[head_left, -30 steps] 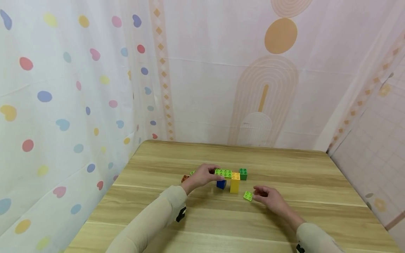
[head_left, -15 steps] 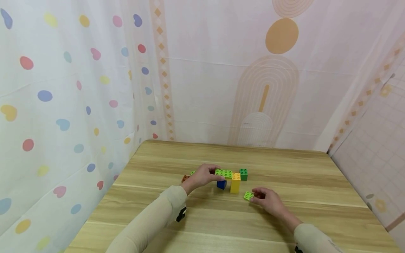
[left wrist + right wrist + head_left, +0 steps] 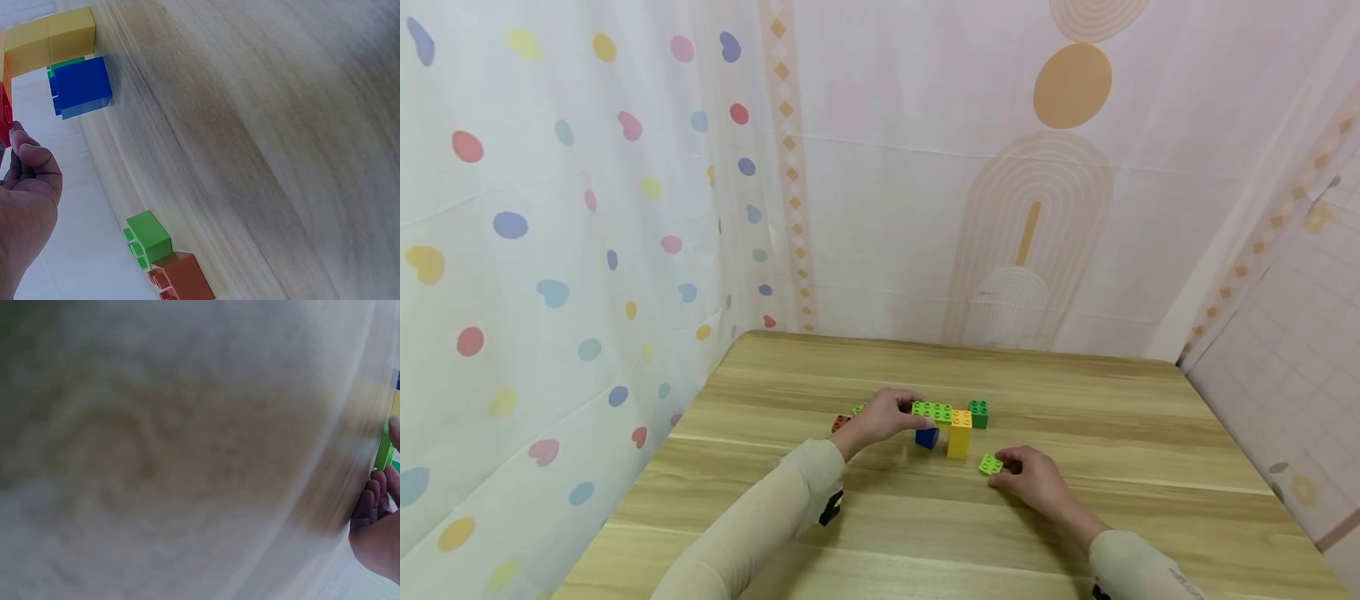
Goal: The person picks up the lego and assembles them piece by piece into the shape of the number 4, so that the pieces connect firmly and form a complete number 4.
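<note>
"In the head view, where did the small light-green brick lie from your grip?"

"On the table, at the fingertips of my right hand, on the side towards the table's left edge. That hand was the nearer, its thumb and fingers closed on the brick's two near corners. Seen from above it was two studs by two, so no long axis to follow, and its sides sat askew to the far edge."

"And your left hand?"

"It pinched the long light-green brick by the end nearer the table's left edge, thumb on the near side. That brick's long axis ran roughly along the far edge, and its other end met the yellow tower. From the small brick, the tower stood near, towards the far left corner."

"What did the left wrist view add?"

"My fingertips touched a red brick; how it joined the long one I couldn't tell. The blue brick stood beside the tower, clear of my fingers. An orange-brown brick touched another light-green brick, both towards the table's left edge."

"And the right wrist view?"

"Mostly blurred tabletop. A green strip of the small brick showed between my thumb and fingers, touching them; its far side was hidden."
</note>
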`<state>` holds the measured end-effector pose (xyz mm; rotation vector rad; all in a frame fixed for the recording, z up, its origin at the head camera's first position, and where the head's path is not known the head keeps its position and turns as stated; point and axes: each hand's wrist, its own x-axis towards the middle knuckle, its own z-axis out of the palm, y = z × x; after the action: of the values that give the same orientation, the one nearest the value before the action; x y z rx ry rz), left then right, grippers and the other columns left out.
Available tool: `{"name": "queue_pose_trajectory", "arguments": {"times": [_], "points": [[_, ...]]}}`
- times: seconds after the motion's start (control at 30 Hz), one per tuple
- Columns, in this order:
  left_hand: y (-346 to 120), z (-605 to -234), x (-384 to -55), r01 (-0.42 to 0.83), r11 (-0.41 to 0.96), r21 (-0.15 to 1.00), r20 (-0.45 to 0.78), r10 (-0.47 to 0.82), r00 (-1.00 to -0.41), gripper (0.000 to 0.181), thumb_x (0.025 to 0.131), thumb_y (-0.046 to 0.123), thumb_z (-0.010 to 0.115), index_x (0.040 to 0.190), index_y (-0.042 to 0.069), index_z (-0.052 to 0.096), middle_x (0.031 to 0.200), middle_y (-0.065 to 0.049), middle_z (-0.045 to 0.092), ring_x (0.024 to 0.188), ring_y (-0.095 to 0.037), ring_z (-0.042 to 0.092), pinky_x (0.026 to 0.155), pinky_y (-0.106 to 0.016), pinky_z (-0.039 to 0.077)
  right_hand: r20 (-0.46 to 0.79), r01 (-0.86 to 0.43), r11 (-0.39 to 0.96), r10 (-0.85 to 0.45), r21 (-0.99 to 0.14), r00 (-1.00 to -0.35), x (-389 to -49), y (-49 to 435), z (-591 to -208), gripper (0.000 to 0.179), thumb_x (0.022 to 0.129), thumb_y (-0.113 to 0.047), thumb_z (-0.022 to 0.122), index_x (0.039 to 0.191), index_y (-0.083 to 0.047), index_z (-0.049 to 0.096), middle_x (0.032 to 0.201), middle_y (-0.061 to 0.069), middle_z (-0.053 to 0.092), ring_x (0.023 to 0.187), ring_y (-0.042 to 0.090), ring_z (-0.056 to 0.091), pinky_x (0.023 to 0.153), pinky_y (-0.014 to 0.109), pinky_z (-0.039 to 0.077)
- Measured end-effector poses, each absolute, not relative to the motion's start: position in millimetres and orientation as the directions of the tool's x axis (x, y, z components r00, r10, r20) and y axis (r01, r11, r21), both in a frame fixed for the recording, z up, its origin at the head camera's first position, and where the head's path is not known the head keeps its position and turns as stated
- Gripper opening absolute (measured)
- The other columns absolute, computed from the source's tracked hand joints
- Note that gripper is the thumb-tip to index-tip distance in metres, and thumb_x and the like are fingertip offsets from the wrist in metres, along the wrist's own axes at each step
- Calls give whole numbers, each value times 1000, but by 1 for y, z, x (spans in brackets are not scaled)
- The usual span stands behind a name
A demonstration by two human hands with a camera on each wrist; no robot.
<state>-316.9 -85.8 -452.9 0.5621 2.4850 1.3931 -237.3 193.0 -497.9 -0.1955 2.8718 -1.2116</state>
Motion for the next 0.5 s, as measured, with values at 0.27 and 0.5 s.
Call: {"name": "queue_pose_trajectory", "arguments": {"times": [0.27, 0.5], "points": [[-86, -454, -317, 226, 461, 858, -6, 450, -893, 36, 85, 33, 80, 115, 14, 72, 92, 0, 65, 79, -15, 53, 68, -29, 45, 22, -108, 689, -133, -717, -991, -239, 194, -497, 31, 83, -14, 81, 110, -1, 72, 97, 3, 65, 88, 16, 59, 77, 37, 51], [-86, -453, -317, 224, 459, 860, -10, 454, -891, 36, 85, 33, 80, 115, 14, 72, 92, 0, 65, 80, -14, 53, 69, -29, 46, -22, -60, 637, -121, -768, -992, -242, 197, -497, 32, 83, -13, 79, 113, -1, 71, 95, 1, 67, 85, 16, 58, 69, 31, 50]]}}
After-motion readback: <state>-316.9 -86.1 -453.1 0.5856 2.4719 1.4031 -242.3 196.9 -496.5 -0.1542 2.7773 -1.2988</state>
